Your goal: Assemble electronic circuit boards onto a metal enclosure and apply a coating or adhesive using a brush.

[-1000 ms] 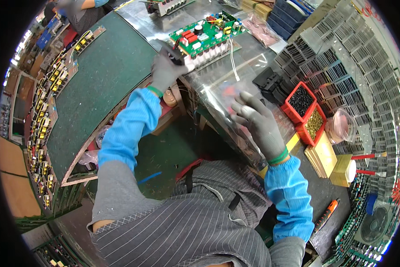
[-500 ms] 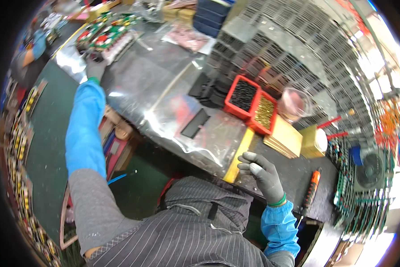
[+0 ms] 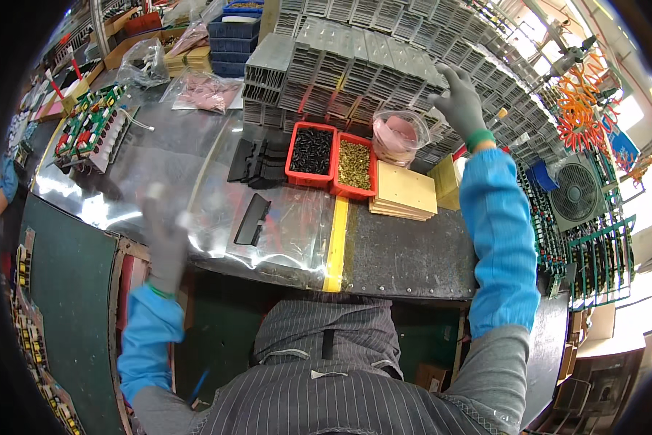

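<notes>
Gloves, grey with green cuffs, covered both my hands in the head view. My right grip (image 3: 462,105) was raised in front of the stacked grey metal parts (image 3: 340,69), its thumb and fingers apart with nothing visible between them; whether a fingertip touched the stacks I could not tell. Most of those stacks stood to the left of that grip. Just below and to its left sat a clear tub (image 3: 398,134) with something pink inside. Farther left of it were two red bins touching each other, one holding small black pieces (image 3: 313,148), the other gold-coloured ones (image 3: 355,161). Below it lay a pile of tan boards (image 3: 402,190).

My left grip (image 3: 166,243) was blurred over the near edge of the bench (image 3: 406,254), thumb and fingertips seemingly apart; I could make out nothing held there. To its right, near it, a flat black piece (image 3: 252,220) lay on the bench. Beyond it and to its left, well apart, rested the green circuit board assembly (image 3: 87,129), its white cable (image 3: 141,125) trailing toward the right.
</notes>
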Available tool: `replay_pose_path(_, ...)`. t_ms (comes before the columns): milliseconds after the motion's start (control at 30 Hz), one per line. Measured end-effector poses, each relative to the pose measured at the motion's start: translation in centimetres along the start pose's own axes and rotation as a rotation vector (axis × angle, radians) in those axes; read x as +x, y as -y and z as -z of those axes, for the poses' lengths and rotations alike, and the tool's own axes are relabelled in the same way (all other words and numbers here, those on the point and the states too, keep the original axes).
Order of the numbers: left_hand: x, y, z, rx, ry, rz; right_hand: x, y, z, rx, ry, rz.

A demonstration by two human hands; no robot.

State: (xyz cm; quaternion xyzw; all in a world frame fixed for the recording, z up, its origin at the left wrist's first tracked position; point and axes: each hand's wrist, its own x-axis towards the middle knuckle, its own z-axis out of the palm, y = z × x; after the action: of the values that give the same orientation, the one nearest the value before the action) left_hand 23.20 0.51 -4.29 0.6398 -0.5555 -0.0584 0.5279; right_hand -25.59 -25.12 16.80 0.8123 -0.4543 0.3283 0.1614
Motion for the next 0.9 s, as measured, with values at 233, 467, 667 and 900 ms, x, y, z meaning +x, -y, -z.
replay_pose_path(233, -7.4, -11.4, -7.8, -0.059, 0.167, -0.241, 3.5, -2.5, -2.5, -0.037, 0.403, -0.104)
replay_pose_path(467, -8.4, -11.5, -8.9, 0.050, 0.181, -0.269, 0.0, -3.4, 1.8, 0.096, 0.374, -0.116)
replay_pose_path(667, -8.4, -11.4, -8.5, 0.054, 0.141, -0.262, -10.0, 2.8, 9.0, 0.112, 0.290, 0.027)
replay_pose_path(900, -8.5, -15.2, -9.9, -0.188, 0.242, -0.196, -20.7, 7.9, 13.7, 0.154, 0.572, 0.168)
